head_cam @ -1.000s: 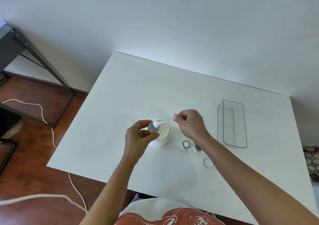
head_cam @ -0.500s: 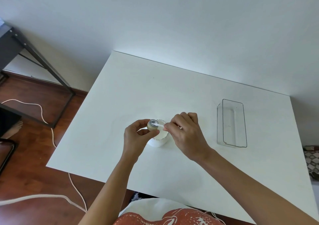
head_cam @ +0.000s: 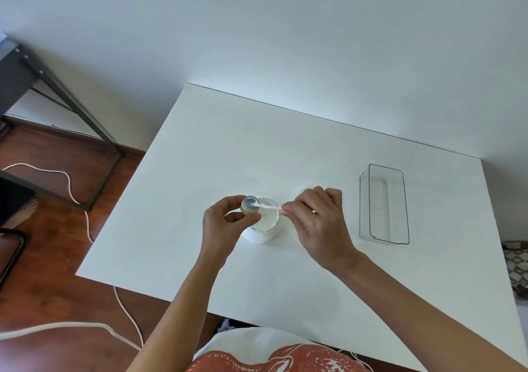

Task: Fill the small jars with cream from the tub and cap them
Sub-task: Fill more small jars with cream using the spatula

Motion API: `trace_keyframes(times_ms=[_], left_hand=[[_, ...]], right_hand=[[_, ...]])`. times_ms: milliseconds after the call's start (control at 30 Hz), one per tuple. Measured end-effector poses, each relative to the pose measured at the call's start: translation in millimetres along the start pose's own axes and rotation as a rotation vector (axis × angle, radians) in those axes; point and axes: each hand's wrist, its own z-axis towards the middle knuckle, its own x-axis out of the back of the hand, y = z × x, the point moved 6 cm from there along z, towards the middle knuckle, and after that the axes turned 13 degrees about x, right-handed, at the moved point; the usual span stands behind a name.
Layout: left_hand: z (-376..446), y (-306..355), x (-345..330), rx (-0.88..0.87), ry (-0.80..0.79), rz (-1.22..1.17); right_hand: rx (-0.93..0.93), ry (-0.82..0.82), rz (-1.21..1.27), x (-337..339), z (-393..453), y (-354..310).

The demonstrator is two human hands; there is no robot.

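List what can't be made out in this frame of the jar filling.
- How full the small jar is: head view, mouth too small, spatula tip covers it.
- Other jars and caps: head view, hidden behind the right hand.
- Cream level in the tub: white on white, partly behind the left hand.

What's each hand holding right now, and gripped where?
Left hand holds a small jar by its sides, thumb and fingers, over the tub. Right hand pinches a white spatula by its handle end; its tip is at the jar's mouth.
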Motion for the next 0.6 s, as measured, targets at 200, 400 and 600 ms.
trace_keyframes(times_ms=[200, 400, 600], left_hand=[[0, -1, 5, -0.017, -0.003, -0.005], [0, -2, 7, -0.032, -0.008, -0.014], [-2, -2, 9, -0.042, -0.016, -0.025]], right_hand=[[-0.393, -0.013, 0.223, -12, -10, 31], [-0.193, -0.329, -0.023, -50, -2, 19], [-0.075, -0.64, -0.169, -92, 4, 6]])
